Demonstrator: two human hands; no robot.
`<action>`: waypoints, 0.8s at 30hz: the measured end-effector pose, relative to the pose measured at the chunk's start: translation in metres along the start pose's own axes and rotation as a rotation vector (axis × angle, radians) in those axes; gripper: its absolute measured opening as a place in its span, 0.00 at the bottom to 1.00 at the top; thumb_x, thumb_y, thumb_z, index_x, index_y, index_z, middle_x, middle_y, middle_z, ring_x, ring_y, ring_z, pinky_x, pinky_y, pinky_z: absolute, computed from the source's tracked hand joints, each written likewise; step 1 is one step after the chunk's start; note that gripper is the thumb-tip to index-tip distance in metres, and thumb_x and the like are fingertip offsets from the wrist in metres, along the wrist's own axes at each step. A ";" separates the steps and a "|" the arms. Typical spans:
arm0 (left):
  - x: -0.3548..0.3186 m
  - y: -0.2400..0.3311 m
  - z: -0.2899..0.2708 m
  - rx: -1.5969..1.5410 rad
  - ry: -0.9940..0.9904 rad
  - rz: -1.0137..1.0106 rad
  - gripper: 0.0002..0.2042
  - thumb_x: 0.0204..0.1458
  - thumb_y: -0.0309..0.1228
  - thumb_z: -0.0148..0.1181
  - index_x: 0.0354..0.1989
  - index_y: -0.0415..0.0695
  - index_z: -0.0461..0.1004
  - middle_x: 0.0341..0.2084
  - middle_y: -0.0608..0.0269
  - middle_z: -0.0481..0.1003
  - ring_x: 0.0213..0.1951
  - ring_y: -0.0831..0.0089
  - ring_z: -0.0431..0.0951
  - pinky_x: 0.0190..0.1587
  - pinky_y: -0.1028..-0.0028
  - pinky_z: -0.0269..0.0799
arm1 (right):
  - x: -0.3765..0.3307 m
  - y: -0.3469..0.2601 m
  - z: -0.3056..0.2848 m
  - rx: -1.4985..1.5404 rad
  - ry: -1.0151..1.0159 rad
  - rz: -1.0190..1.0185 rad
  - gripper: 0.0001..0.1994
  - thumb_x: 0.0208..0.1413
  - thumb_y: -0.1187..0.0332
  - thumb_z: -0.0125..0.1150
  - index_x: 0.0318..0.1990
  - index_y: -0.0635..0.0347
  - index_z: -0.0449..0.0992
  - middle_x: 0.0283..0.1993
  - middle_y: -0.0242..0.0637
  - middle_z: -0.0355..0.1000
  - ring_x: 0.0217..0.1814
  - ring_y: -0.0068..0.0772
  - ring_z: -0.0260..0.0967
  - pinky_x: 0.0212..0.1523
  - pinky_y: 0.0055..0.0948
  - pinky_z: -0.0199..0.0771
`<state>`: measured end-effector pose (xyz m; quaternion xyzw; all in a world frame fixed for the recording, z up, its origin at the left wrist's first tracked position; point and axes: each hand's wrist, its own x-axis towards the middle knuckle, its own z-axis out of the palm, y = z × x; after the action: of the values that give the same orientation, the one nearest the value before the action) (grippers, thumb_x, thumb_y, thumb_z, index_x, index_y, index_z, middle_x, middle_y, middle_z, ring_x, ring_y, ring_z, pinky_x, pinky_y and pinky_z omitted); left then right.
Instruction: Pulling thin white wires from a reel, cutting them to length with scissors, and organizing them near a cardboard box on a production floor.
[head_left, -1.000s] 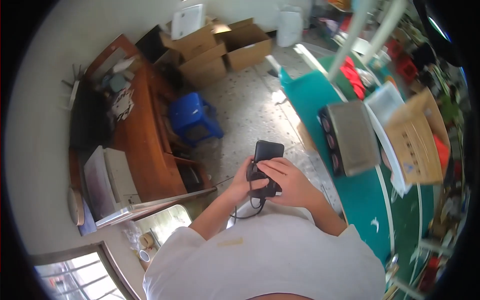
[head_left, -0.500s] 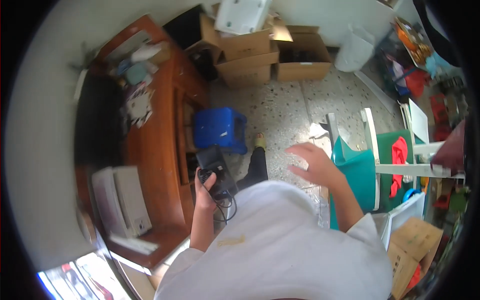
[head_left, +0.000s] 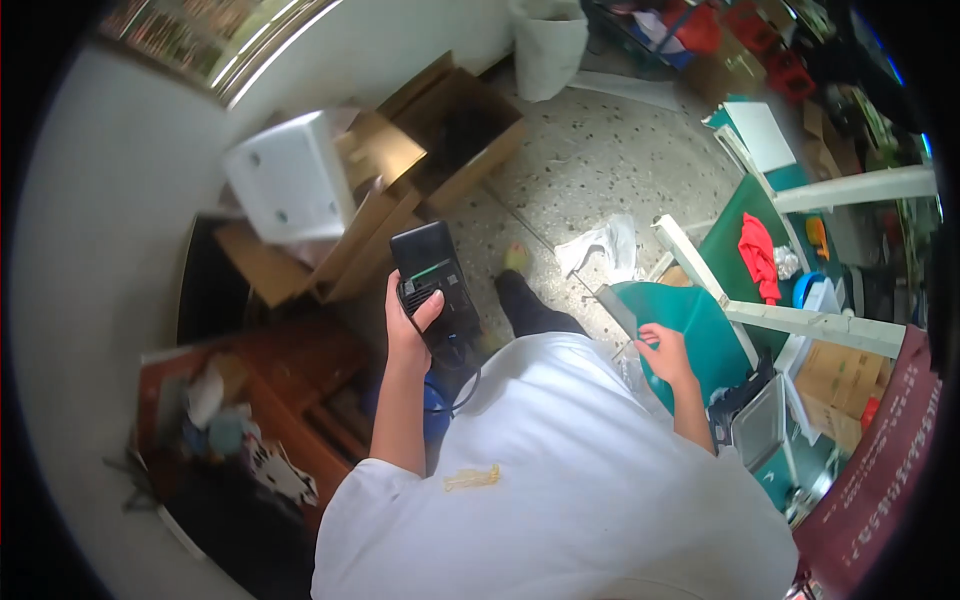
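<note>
You're in a cluttered workroom or storeroom, can't tell which. Open cardboard box (head_left: pixel 485 163) by the wall, wooden desk (head_left: pixel 305 368) strewn with odds and ends, green surface (head_left: pixel 672 312) right of you, speckled floor (head_left: pixel 565 155).

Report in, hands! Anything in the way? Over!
Left hand: gripping corded black device. Right hand: fingers bent, near teal surface; contact unclear. Crumpled white sheet on floor ahead, clear of both hands.

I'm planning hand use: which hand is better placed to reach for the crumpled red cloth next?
Probably the right hand: it appears empty and is nearer the crumpled red cloth. The left hand holds a black rectangular device with a thin black cable.
</note>
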<state>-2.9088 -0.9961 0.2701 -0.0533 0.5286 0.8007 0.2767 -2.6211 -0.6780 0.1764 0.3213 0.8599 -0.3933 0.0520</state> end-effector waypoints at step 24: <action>0.608 0.014 0.372 0.536 -0.443 -0.222 0.22 0.58 0.30 0.43 0.60 0.36 0.56 0.46 0.49 0.73 0.45 0.61 0.76 0.49 0.66 0.73 | 0.402 0.016 -0.132 0.338 0.693 0.529 0.16 0.55 0.63 0.57 0.22 0.67 0.69 0.22 0.55 0.65 0.25 0.54 0.65 0.26 0.42 0.62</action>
<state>-3.3504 -0.4396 0.2137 0.1390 0.6378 0.5911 0.4738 -2.9064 -0.3706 0.1193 0.6458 0.6391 -0.3706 -0.1927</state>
